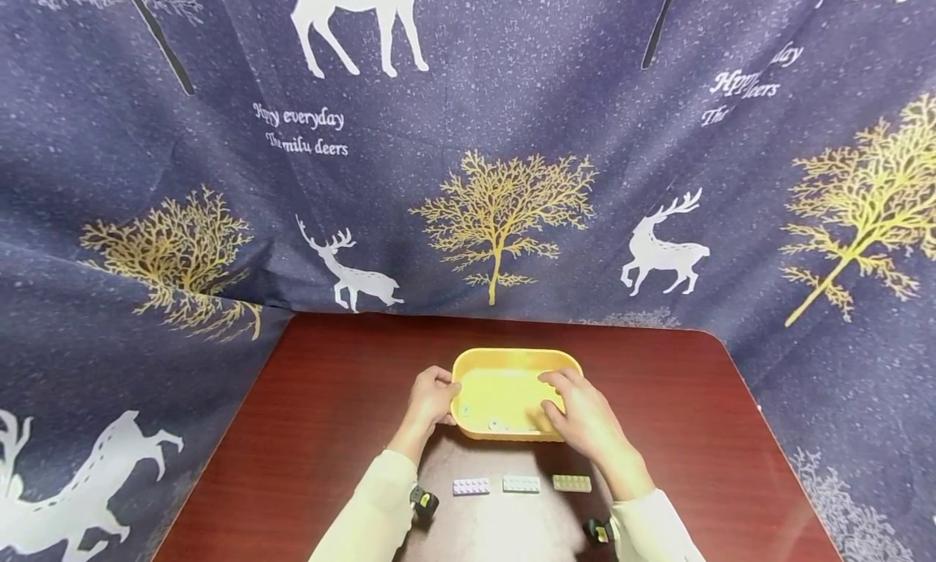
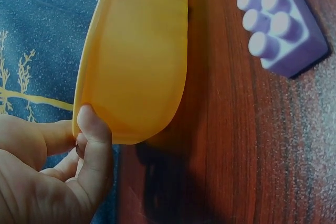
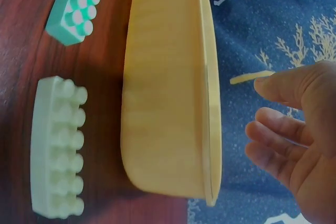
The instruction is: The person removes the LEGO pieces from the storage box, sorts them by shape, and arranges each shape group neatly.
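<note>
A yellow plastic basin [image 1: 512,438] stands on the table in front of me. My left hand [image 1: 431,395] grips its left rim; in the left wrist view the thumb lies on the outer wall and the fingers are behind the rim. Over the basin's right end is my right hand [image 1: 581,408], fingers loosely bent and apart, holding nothing. Small pale pieces [image 1: 496,425] lie inside near the front wall. Nearer to me, three studded toy building bricks form a row: a purple brick [image 1: 471,486], a teal-green brick [image 3: 76,9] and a pale yellow-green brick [image 1: 572,484].
The reddish-brown wooden table [image 1: 351,383] runs back to a dark blue cloth [image 1: 453,245] printed with deer and trees. Another cloth side hangs along the left edge. Bright light reflects off the tabletop at the front.
</note>
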`<state>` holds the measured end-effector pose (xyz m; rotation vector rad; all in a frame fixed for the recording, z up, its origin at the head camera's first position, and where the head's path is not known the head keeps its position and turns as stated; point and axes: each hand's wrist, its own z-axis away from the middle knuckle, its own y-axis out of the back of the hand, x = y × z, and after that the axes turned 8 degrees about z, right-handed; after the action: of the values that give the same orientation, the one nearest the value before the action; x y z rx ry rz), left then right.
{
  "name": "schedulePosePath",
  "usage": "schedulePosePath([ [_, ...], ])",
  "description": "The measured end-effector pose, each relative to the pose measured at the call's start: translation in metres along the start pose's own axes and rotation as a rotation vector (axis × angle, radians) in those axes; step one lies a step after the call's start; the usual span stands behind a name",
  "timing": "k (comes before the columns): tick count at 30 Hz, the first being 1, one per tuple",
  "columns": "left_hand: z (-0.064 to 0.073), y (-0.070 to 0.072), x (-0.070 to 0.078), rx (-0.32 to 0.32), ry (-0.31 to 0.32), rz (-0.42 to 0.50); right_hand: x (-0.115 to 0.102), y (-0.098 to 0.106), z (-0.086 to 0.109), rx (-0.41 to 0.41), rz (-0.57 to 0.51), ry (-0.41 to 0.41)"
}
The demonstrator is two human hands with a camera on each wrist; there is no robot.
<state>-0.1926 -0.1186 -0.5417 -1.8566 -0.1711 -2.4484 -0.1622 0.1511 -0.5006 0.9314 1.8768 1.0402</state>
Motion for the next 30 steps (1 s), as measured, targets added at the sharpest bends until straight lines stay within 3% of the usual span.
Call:
schedulePosePath([
  [13, 0.002, 0.0, 0.003, -0.007, 0.007, 0.008, -0.017, -0.025, -0.016, -0.061, -0.037, 0.027],
  [30, 0.002, 0.001, 0.003, -0.008, 0.011, 0.001, -0.041, -0.042, -0.035, -0.122, -0.047, 0.062],
])
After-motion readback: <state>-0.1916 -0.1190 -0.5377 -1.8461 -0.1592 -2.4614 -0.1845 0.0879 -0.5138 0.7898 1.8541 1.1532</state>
